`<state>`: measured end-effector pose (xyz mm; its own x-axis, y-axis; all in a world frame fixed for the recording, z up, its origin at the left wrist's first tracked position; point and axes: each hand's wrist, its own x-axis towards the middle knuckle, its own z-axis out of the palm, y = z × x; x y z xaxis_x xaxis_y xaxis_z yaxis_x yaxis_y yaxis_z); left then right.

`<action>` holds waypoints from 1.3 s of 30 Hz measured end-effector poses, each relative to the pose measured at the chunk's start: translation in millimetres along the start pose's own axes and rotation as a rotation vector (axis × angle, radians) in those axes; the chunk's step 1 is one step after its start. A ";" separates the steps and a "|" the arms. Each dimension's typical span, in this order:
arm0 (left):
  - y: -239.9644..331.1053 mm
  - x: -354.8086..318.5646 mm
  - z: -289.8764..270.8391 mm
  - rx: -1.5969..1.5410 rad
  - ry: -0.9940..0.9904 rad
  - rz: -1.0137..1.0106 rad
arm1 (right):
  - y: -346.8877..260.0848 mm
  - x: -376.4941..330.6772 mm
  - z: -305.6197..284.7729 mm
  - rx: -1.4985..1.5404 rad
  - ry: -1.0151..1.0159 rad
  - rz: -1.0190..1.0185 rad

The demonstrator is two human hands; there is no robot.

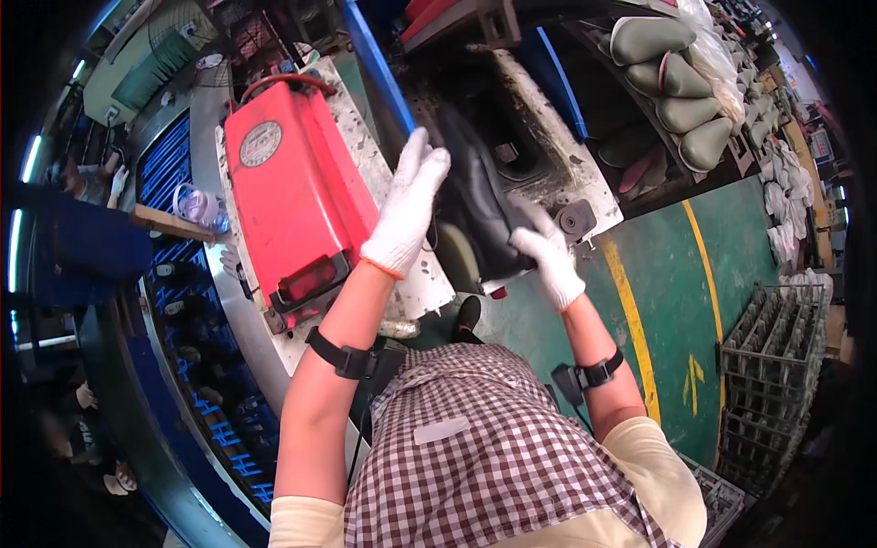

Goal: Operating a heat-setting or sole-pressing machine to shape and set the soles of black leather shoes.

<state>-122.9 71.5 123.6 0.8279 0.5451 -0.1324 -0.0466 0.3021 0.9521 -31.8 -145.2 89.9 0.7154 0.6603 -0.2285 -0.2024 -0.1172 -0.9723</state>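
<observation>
A black leather boot (482,205), slightly smeared by motion, is tilted between my gloved hands, its lower end toward me. At its lower right my right hand (551,258), in a white knit glove, is closed around the boot's edge; the fingertips are blurred. On the other side my left hand (408,205), in a matching glove, has its fingers stretched upward beside the boot, near the blue panel (379,64). An olive rounded form (457,256) shows just under the boot's left side, partly covered by it.
On the left is a red machine housing (297,183) with a round dial. Beyond the boot lies a stained machine bed (548,119) with a dark opening. Olive shoe lasts (687,114) fill a rack at the right. A metal wire rack (772,374) stands on the green floor.
</observation>
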 end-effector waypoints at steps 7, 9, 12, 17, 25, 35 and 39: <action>48.4 3.9 24.4 0.090 0.207 0.352 | -29.6 126.7 -28.5 -0.877 0.332 -0.264; 61.1 2.6 27.4 0.075 0.231 0.433 | -30.0 148.4 -25.7 -1.011 0.331 -0.277; 80.0 0.4 33.6 0.042 0.250 0.520 | -14.3 171.6 -29.5 -1.226 0.268 -0.276; 108.9 19.4 30.8 0.190 0.224 0.765 | 6.2 172.5 -31.8 -1.274 0.288 -0.194; 225.6 113.4 85.5 0.864 -0.063 1.044 | 16.7 174.1 -24.9 -1.288 0.345 -0.259; 249.7 161.5 107.5 1.097 -0.219 0.993 | 2.8 165.2 -41.8 -1.159 0.166 -0.197; 213.7 139.3 118.7 0.943 -0.177 0.944 | 30.4 135.3 -92.3 -0.779 0.342 -0.188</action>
<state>48.8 119.1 341.3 0.7571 0.1153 0.6430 -0.2947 -0.8182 0.4937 120.6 -127.9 24.8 0.8778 0.4755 0.0580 0.3648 -0.5851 -0.7243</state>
